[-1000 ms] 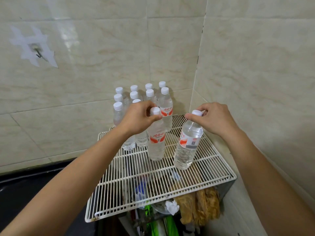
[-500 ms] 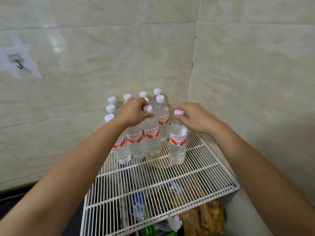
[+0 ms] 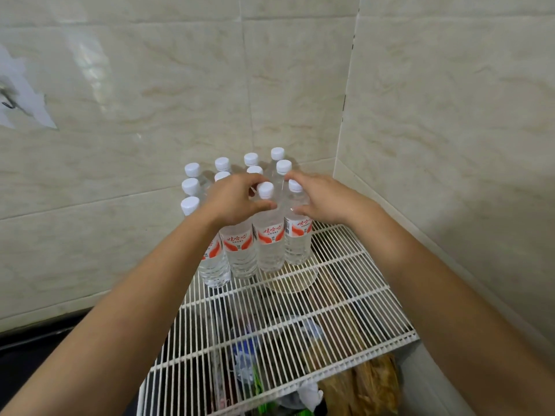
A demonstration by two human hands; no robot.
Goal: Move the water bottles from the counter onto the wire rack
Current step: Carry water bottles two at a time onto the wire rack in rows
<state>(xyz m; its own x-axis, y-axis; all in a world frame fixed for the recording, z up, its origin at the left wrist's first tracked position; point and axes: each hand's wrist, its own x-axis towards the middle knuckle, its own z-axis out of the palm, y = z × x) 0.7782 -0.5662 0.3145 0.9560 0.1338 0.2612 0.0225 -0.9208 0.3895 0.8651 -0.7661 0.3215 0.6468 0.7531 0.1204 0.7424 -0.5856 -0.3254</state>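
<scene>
A bunch of water bottles (image 3: 270, 235) stands on the wire rack (image 3: 300, 319) at its 12 o'clock end, the left hand (image 3: 232, 199) and right hand (image 3: 321, 198) rest loose fingers on the front two, and no more bottles show, so the job looks nearly done.

Both forearms were bare from the near edge of the view to the wrist — no sleeve, cuff or glove showed on either. The left hand (image 3: 232, 201) was bare too, with no ring, watch or band visible at its wrist. The right hand (image 3: 322, 198) was likewise uncovered, its wrist plain. The fingernails that showed on the left thumb and fingers looked short and unpainted — those of the right hand were too small to judge. No marks or jewellery could be made out.
</scene>
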